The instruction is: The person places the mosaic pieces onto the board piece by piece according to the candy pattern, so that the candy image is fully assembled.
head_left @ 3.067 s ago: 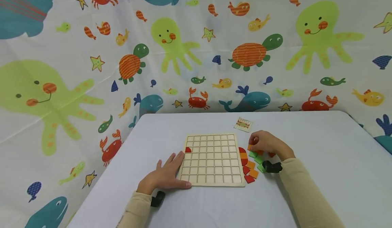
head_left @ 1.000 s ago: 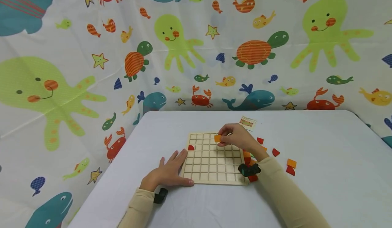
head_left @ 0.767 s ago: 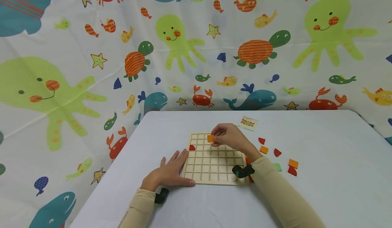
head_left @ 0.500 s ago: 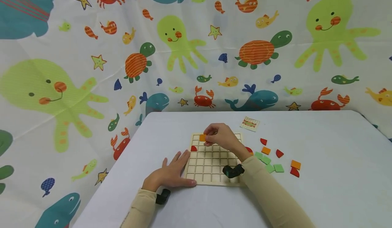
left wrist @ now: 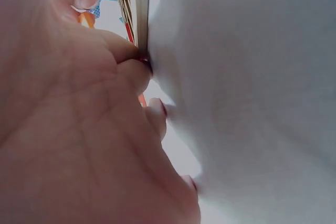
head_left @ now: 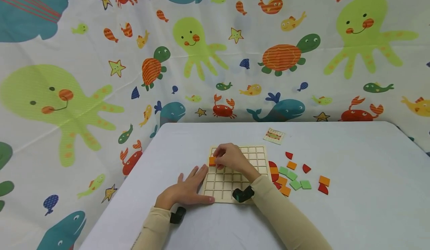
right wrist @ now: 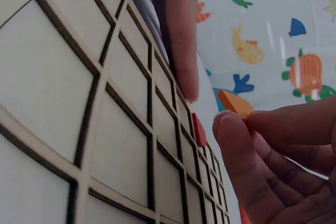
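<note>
My right hand (head_left: pixel 231 157) pinches an orange square tile (head_left: pixel 212 161) between thumb and fingertips, above the left column of the wooden grid board (head_left: pixel 231 186). In the right wrist view the orange tile (right wrist: pixel 235 103) is off the board, close to a red quarter-round tile (right wrist: pixel 199 130) lying in a left-edge cell. From the head, the orange tile mostly covers that red tile. My left hand (head_left: pixel 184 191) lies with fingers spread at the board's left side, fingertips against its edge and thumb at the front-left corner. In the left wrist view the left hand's palm (left wrist: pixel 89 119) fills much of the picture.
Right of the board lie green tiles (head_left: pixel 295 184), orange tiles (head_left: pixel 324 180) and red rounded tiles (head_left: pixel 306 168), several loose. Red and orange tiles (head_left: pixel 273 171) stand in a column along the board's right edge. A small pattern card (head_left: pixel 274 136) lies behind on the white table (head_left: pixel 369 190).
My right hand took the orange tile from the loose pieces, carried it left across the board and lowered it toward the red tile. Some loose tiles now lie more spread out. My left hand stays in place.
</note>
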The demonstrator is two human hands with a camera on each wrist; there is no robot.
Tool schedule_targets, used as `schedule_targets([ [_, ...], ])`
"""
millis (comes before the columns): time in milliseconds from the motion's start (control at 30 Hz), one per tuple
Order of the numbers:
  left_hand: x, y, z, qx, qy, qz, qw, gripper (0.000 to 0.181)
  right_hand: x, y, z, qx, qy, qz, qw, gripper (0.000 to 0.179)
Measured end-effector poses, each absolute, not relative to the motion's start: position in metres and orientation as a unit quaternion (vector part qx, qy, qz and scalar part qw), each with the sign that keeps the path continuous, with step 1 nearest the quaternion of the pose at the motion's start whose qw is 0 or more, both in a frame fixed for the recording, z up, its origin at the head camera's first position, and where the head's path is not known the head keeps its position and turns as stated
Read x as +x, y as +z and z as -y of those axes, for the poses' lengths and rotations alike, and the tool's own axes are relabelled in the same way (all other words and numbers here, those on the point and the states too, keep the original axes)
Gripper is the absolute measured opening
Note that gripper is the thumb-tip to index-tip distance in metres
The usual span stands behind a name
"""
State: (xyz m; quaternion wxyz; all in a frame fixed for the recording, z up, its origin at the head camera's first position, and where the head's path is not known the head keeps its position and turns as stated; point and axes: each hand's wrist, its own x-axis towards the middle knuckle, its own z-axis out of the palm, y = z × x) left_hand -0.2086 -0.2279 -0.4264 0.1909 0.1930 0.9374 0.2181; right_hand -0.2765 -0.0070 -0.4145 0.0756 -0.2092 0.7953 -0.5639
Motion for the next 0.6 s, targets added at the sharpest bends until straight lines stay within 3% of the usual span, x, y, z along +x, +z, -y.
schedule_targets([
  [600, -0.206, -0.422, 0.222, 0.174, 0.203, -0.945, 0.19, 0.119, -0.278, -0.43, 0.019, -0.195, -0.485, -0.849, 0.074, 0.007],
])
